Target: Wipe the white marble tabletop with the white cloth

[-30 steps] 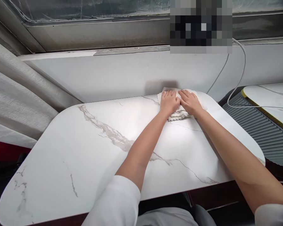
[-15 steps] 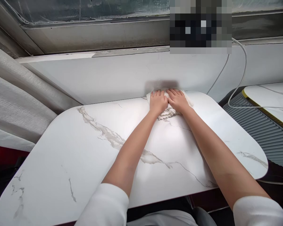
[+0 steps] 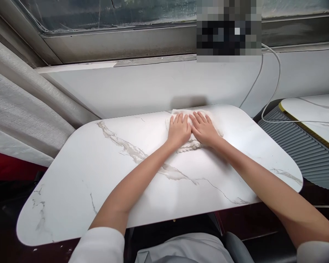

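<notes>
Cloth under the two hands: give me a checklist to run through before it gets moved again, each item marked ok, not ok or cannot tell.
1. Left hand on the cloth: ok, laid flat with fingers pointing toward the wall.
2. Right hand on the cloth: ok, flat beside the left.
3. Cloth smooth all over: not ok, its near edge is ruffled.
4. Cloth kept within the table's far edge: cannot tell, it lies right up by it.
5. White cable clear of both hands: ok, it hangs off to the right.
6. Underside of the cloth clean: cannot tell, hidden.
</notes>
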`<state>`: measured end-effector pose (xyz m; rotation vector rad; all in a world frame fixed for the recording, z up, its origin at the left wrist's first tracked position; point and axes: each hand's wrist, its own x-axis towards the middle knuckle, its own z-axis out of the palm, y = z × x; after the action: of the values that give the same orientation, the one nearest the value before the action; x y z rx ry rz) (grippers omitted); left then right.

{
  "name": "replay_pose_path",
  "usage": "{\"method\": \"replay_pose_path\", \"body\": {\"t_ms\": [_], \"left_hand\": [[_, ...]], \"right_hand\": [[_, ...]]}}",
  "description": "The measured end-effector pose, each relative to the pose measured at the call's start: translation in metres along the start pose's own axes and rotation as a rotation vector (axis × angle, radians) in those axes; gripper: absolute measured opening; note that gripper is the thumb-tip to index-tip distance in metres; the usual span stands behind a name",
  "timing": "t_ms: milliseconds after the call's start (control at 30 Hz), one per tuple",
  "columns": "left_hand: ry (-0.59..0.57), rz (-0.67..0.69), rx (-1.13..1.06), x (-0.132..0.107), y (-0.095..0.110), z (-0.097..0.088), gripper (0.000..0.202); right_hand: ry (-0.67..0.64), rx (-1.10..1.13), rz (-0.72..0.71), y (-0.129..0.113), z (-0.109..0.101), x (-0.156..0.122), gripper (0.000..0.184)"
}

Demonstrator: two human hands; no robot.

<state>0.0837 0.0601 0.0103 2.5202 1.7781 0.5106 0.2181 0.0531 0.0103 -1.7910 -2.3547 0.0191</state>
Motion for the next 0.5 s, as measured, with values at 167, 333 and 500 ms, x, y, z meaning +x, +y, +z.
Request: {"method": "replay_pose_path", "body": {"t_ms": [167, 333, 500], "left_hand": [[-0.032, 0.048, -0.029, -0.059, 0.018, -0.012, 0.052], [-0.048, 0.128, -0.069, -0.113, 0.030, -0.026, 0.054], [-0.093, 0.194, -0.070, -0.156, 0.028, -0.042, 0.054]], "right_hand": [[0.068, 0.031, -0.070, -0.011, 0.001, -0.065, 0.057], [0.139, 0.050, -0.060, -0.035, -0.003, -0.125, 0.060], [0.192, 0.040, -0.064, -0.068, -0.008, -0.168, 0.068]]}}
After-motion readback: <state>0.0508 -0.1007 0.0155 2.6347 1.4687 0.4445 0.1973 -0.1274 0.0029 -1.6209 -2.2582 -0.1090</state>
